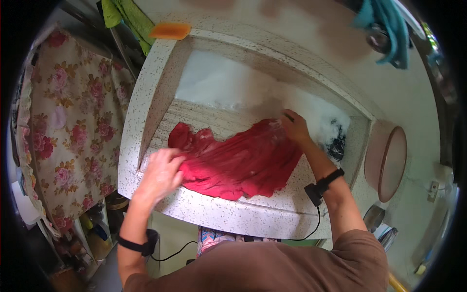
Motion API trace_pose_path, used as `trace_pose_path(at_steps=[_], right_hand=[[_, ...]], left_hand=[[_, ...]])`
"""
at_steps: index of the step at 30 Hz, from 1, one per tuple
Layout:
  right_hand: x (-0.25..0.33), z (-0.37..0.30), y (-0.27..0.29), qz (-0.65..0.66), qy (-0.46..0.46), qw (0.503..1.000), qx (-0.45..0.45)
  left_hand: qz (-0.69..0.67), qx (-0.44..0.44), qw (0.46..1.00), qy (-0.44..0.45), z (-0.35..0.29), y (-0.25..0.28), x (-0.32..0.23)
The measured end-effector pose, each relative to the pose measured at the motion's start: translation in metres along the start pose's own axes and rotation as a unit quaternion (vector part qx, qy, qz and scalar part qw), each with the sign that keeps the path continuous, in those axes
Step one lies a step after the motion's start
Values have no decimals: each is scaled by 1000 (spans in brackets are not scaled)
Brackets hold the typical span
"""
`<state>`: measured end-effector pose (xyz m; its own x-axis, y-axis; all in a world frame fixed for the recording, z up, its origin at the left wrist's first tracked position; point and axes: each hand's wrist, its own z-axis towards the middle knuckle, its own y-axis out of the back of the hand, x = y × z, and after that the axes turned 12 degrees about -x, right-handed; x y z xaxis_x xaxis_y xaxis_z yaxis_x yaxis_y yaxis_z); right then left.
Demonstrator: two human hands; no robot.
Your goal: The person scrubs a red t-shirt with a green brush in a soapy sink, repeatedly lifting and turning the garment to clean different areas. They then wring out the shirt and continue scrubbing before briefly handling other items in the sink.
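A wet red garment (238, 163) lies spread over the ridged slope of a speckled stone wash sink (194, 207), with whitish suds in places on its cloth. At its left edge my left hand (163, 173) bends its fingers over the fabric and grips it. My right hand (296, 127) is closed at the garment's upper right part, around a small dark object (289, 117). Most of that object is hidden by the fingers, so its kind is unclear. Thick white foam (219, 80) fills the sink's far side, just beyond the garment.
Dark cloth (335, 143) sits in foam at the sink's right end. An orange block-like thing (170, 31) rests on the far left corner. A pinkish basin (386, 163) leans at right; a floral curtain (78, 131) hangs at left. A teal cloth (389, 31) hangs at upper right.
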<state>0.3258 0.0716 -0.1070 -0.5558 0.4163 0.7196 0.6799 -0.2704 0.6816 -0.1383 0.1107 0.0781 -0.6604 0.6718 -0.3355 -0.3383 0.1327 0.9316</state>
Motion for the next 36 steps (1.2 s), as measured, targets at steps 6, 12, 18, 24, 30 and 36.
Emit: trace_pose_path(at_steps=[6, 12, 18, 24, 30, 36], right_hand=[[-47, -68, 3, -95, 63, 991, -65], [-35, -78, 16, -5, 15, 1000, -5], [118, -150, 13, 72, 226, 956, 170], [61, -40, -23, -197, 174, 965, -13], [7, -81, -70, -61, 372, 917, 128], [31, -36, -80, -27, 135, 990, -7]], left_hand=[[-31, -12, 999, -31, 65, -138, -133], [-10, 212, 974, -85, 43, -146, -147], [-27, 54, 994, -95, -36, -87, -143], [-21, 49, 994, -91, -33, -82, -119], [-9, 48, 997, -66, -34, -76, -114], [-60, 57, 995, -55, -43, -77, -101]])
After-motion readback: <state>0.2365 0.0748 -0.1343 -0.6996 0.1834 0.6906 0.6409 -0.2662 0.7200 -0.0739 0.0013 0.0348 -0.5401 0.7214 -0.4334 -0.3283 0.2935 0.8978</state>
